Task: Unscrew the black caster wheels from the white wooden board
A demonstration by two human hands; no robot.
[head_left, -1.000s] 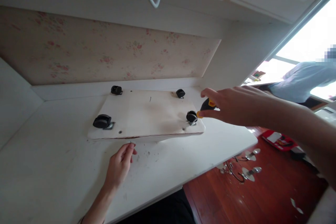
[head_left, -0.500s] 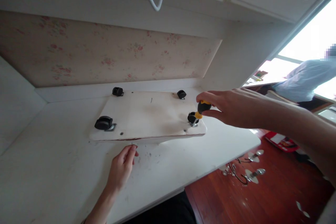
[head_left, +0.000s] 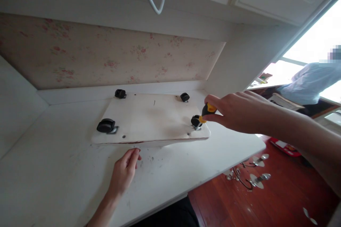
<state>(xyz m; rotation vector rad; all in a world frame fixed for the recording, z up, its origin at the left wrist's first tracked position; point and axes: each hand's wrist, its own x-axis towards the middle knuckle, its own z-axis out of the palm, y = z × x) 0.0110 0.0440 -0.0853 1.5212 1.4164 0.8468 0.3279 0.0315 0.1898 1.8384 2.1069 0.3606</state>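
A white board (head_left: 149,118) with rounded corners lies on the white desk (head_left: 69,177), black casters on its upper face at the corners. My right hand (head_left: 226,110) grips a yellow-and-black screwdriver (head_left: 208,110). Its tip reaches down to the metal plate of the near right caster (head_left: 196,121); the exact contact is too small to see. Just in front of the board's near edge, my left hand (head_left: 127,165) is pinched closed, with a tiny thin object barely showing at the fingertips. The near left caster (head_left: 106,126) stands beyond that hand.
A white cable (head_left: 158,10) hangs from the shelf above. Floral wallpaper (head_left: 106,55) covers the back panel. On the red-brown floor lies a chandelier (head_left: 246,177) beside a red item (head_left: 285,147). A person in a light shirt (head_left: 317,79) is at the right by the window.
My right hand and the screwdriver handle have turned slightly and shifted a little to the right. The left hand keeps its pinch in nearly the same place.
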